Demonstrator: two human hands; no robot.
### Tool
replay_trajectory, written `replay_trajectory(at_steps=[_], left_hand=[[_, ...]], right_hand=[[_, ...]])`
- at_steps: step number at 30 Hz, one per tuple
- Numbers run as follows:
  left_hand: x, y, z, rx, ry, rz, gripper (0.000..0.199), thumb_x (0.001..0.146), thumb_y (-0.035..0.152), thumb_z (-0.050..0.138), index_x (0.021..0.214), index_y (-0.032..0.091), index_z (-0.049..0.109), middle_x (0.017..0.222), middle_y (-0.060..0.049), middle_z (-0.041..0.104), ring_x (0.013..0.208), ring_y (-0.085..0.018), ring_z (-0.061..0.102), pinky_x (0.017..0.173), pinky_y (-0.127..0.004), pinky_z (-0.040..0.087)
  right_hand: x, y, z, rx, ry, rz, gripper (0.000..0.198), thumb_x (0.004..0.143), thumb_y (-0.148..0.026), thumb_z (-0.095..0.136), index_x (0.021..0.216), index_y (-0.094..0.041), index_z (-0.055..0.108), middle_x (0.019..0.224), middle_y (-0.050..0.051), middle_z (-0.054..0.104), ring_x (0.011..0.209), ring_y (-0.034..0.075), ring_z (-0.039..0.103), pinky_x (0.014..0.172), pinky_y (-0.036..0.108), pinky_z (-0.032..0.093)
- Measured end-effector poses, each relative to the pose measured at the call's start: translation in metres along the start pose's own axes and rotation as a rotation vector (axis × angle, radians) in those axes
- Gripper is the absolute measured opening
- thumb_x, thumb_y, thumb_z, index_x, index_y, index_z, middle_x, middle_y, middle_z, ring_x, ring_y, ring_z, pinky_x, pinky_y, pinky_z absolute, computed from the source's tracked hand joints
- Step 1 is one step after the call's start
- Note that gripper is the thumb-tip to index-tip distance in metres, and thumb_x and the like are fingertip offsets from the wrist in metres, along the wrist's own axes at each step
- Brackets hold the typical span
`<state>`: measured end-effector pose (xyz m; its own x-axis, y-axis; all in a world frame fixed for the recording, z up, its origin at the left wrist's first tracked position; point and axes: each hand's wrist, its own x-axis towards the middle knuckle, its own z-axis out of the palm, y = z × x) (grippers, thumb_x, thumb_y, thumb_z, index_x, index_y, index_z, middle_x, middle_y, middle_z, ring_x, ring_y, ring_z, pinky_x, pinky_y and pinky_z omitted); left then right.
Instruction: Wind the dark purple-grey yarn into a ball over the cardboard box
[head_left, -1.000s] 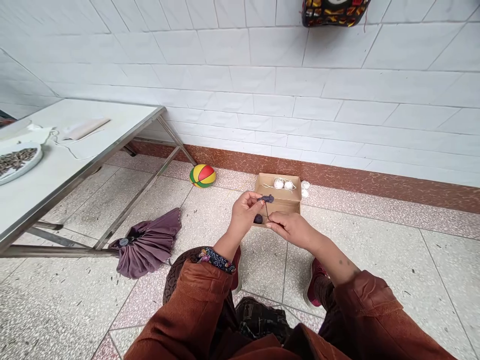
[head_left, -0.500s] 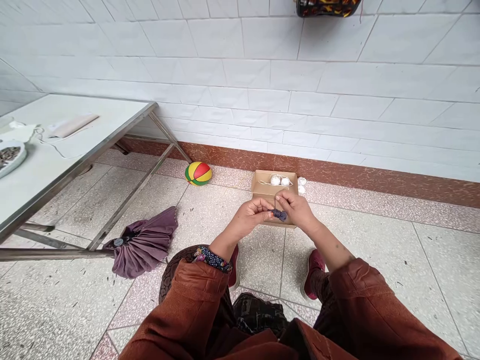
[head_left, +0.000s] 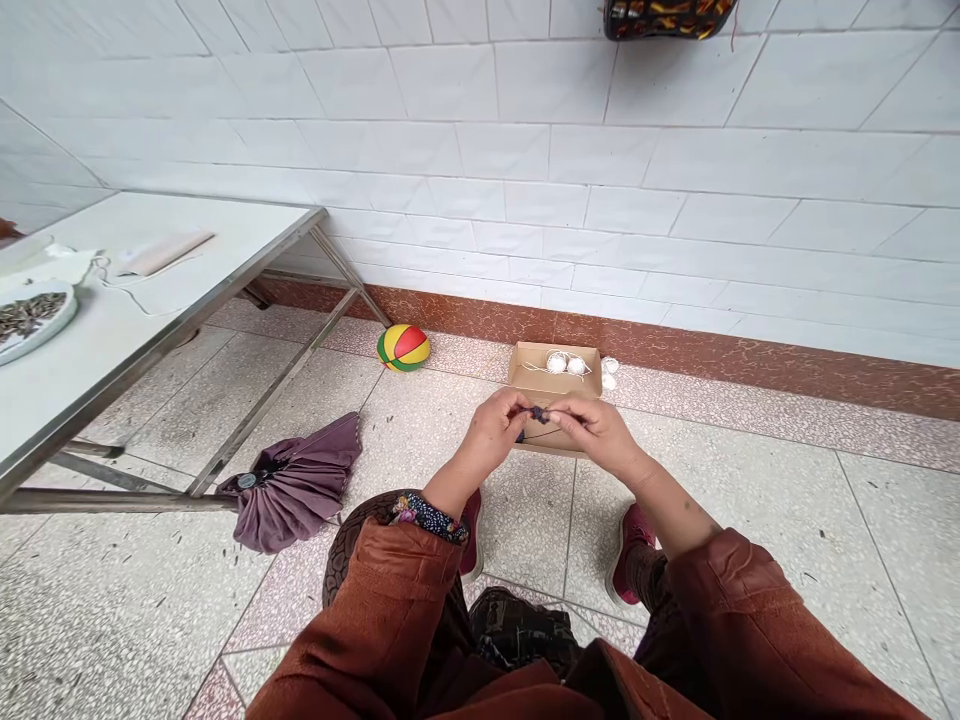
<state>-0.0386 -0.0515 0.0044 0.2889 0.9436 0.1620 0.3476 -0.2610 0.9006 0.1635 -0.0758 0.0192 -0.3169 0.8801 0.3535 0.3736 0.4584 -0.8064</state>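
Both hands meet in front of me, over the near side of an open cardboard box. Between the fingertips sits a small dark blue bundle of yarn, knotted or wound; the fingers partly cover it. My left hand is closed on its left end, and a bit of dark blue shows below those fingers. My right hand pinches at the right end, where a thin dark strand runs beneath the fingers. Two white yarn balls with loose ends lie at the back of the box.
More white balls lie right of the box by the wall. Left of it are a striped ball, a purple folded cloth or umbrella on the floor, and a metal-framed table bearing a dish.
My right hand has come down from above the yarn bundle to its right end. The bundle has turned and shifted slightly left, now more hidden by both hands' fingers.
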Motion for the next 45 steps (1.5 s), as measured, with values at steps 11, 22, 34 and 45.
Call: replay_trajectory(at_steps=[11,22,34,45], left_hand=[[-0.001,0.009,0.001,-0.622,-0.086,-0.175,0.026,0.076,0.034,0.078,0.088,0.017,0.063,0.078,0.0,0.066,0.071,-0.012,0.061,0.073,-0.026,0.047],[0.001,-0.004,0.006,-0.304,0.069,-0.12,0.015,0.079,0.023,0.071,0.091,0.018,0.065,0.082,-0.001,0.065,0.075,-0.013,0.058,0.073,-0.027,0.045],[-0.006,0.011,0.011,-0.951,-0.123,-0.353,0.034,0.072,0.027,0.083,0.105,0.02,0.077,0.112,-0.009,0.073,0.082,-0.012,0.064,0.082,-0.03,0.049],[-0.002,0.0,0.019,-0.33,0.11,-0.15,0.023,0.078,0.018,0.069,0.099,0.021,0.077,0.102,-0.005,0.068,0.092,-0.017,0.064,0.086,-0.032,0.051]], right_hand=[[-0.003,0.03,0.02,-0.137,-0.021,0.217,0.023,0.099,-0.032,0.049,0.091,-0.022,0.068,0.074,0.0,0.067,0.068,0.017,0.06,0.066,0.027,0.043],[-0.001,0.007,0.008,-0.077,0.047,0.019,0.021,0.1,-0.033,0.052,0.096,-0.023,0.07,0.089,0.005,0.072,0.084,0.02,0.066,0.078,0.031,0.05],[-0.006,0.038,0.028,-0.148,-0.036,0.122,0.022,0.101,-0.027,0.048,0.096,-0.021,0.07,0.089,0.005,0.072,0.084,0.02,0.067,0.077,0.032,0.051],[-0.008,0.01,0.019,-0.389,-0.079,-0.049,0.023,0.104,-0.028,0.045,0.101,-0.022,0.067,0.094,0.008,0.068,0.088,0.022,0.066,0.078,0.033,0.052]])
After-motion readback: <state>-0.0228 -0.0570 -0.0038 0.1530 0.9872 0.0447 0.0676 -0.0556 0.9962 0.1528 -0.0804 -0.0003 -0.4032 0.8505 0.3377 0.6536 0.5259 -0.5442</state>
